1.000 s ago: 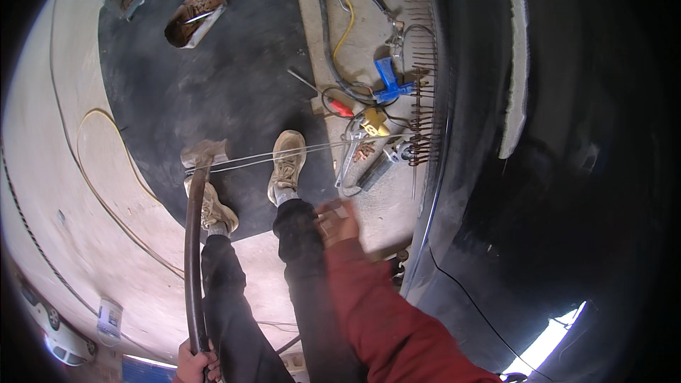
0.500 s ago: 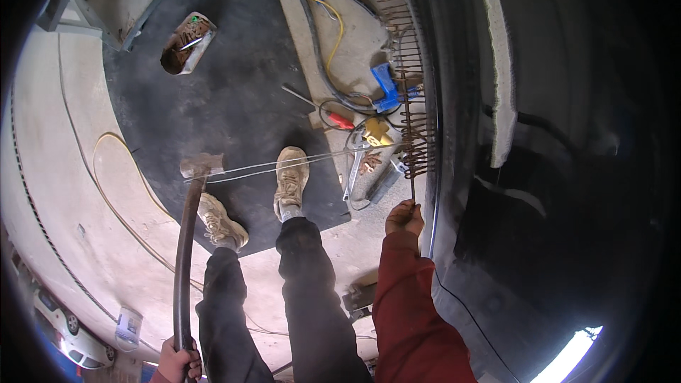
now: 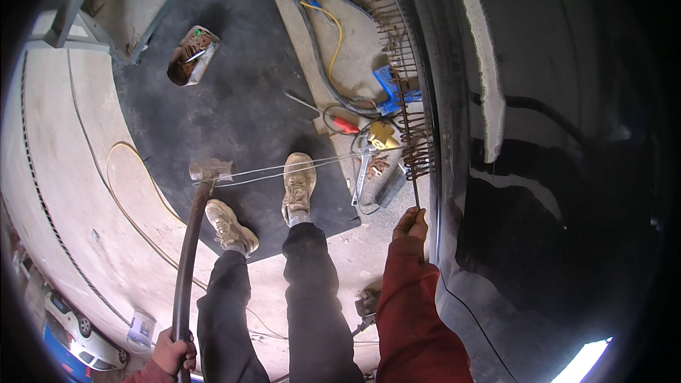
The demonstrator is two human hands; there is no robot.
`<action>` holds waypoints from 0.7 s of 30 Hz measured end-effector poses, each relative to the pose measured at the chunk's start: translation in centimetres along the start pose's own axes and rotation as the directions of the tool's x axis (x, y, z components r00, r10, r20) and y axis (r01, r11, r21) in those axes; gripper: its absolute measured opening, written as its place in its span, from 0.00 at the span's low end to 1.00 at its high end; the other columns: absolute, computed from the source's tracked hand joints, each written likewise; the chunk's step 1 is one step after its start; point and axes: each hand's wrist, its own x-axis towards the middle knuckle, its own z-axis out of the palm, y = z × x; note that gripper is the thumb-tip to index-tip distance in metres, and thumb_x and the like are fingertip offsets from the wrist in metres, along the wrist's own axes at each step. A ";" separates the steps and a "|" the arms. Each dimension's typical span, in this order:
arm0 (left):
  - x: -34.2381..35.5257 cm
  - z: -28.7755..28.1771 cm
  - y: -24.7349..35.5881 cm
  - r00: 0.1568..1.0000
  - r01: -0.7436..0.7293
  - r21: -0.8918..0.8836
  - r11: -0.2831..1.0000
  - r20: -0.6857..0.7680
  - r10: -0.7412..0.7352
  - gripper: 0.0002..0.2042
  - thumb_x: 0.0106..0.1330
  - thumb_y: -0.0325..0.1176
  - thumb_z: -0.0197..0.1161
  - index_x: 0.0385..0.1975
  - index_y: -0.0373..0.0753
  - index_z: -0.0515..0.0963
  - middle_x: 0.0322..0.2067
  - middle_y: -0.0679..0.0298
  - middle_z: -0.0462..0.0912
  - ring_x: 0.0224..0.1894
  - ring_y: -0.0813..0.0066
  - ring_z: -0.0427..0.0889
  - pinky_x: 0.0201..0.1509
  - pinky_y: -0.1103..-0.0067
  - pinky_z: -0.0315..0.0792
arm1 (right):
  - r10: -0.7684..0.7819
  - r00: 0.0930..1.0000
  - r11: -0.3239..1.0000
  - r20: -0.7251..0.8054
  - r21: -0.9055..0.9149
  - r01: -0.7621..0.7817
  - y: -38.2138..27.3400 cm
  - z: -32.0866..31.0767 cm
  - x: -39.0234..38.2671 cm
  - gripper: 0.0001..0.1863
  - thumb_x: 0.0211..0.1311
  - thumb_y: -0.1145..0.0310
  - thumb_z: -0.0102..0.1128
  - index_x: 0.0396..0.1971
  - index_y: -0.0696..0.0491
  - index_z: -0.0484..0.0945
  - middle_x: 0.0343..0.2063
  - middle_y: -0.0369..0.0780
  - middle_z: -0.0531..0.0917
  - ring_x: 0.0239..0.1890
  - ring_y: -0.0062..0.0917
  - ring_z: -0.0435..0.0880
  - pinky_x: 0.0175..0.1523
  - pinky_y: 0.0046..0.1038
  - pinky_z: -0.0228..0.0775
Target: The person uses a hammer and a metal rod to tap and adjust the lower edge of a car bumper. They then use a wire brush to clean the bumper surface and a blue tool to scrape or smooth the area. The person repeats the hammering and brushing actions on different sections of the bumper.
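Observation:
My left hand point(image 3: 175, 352) is wrapped round the lower end of a long-handled hammer point(image 3: 186, 269). Its rusty head point(image 3: 211, 169) is up by my shoes, with a doubled pale wire point(image 3: 284, 170) looped about it. That wire stretches right to a row of rusty wire hooks point(image 3: 417, 147) along the edge of a black belt-like sheet point(image 3: 443, 135). My right hand point(image 3: 409, 227) pinches the near end of a thin dark rod point(image 3: 416, 191), which runs up into the loops of the hooks. How far the rod reaches inside them I cannot tell.
Beside the hooks lie a blue tool point(image 3: 387, 89), a red-handled tool point(image 3: 345, 125), a yellow plug point(image 3: 383, 135), a wrench point(image 3: 361, 179) and cables. A box of rusty pieces point(image 3: 191, 57) stands on the black mat point(image 3: 234, 92). The dark curved sheet fills the right side.
The whole view has shifted slightly, with the floor items appearing lower and further right. Both hands keep their grips, and the rod still sits in the hooks.

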 end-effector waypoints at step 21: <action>2.0 1.1 0.4 0.999 -0.029 0.104 0.994 -0.028 0.032 0.09 0.46 0.20 0.53 0.29 0.33 0.67 0.13 0.59 0.67 0.08 0.72 0.66 0.12 0.77 0.64 | -0.253 0.483 -0.431 0.838 -0.544 0.720 0.3 6.1 -1.2 0.12 0.71 0.64 0.47 0.43 0.56 0.75 0.39 0.49 0.81 0.42 0.45 0.80 0.44 0.39 0.72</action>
